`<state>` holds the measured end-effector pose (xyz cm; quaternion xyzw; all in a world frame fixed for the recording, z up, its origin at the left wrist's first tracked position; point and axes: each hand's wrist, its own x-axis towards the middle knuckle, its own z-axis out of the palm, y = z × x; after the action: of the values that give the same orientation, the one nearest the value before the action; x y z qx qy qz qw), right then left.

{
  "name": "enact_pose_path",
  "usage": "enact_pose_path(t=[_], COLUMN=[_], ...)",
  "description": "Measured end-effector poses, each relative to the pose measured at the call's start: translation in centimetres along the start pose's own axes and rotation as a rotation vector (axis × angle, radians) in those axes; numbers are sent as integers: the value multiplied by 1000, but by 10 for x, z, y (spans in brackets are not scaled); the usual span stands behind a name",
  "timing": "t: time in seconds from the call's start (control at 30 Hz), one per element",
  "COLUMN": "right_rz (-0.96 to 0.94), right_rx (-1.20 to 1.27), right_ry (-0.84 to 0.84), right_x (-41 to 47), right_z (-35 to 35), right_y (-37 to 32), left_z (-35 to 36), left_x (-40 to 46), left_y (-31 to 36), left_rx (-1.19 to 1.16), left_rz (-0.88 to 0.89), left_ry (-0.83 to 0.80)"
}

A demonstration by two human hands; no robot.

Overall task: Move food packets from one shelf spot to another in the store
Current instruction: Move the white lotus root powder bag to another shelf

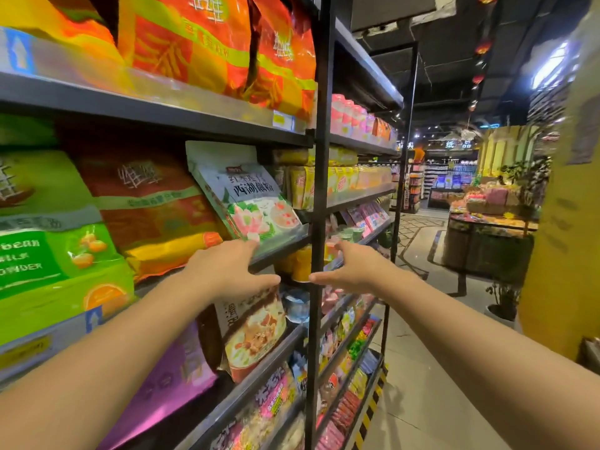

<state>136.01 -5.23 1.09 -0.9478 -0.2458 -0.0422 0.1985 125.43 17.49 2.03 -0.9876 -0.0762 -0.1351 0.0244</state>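
On the middle shelf [279, 246] of a dim store aisle, a white lotus-print packet [246, 196] leans backward beside a black upright post [319, 190]. Left hand [227, 271] reaches spread-fingered, fingertips at the packet's lower edge; right hand [354, 266] hovers spread, holding nothing. Nearer packets blur.

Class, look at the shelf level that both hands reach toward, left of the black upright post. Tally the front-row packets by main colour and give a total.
Green packet: 1
Red packet: 1
White packet: 1
Total: 3
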Motion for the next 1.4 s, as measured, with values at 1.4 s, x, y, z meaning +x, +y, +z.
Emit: enact_pose_path(t=[1.4], right_rz=[-399], right_rx=[272], right_ry=[-236], right_x=[403], right_z=[42], right_y=[-5], left_z=[51], left_x=[207], left_y=[-30], left_rx=[-490], left_rz=[-803], left_ry=[230])
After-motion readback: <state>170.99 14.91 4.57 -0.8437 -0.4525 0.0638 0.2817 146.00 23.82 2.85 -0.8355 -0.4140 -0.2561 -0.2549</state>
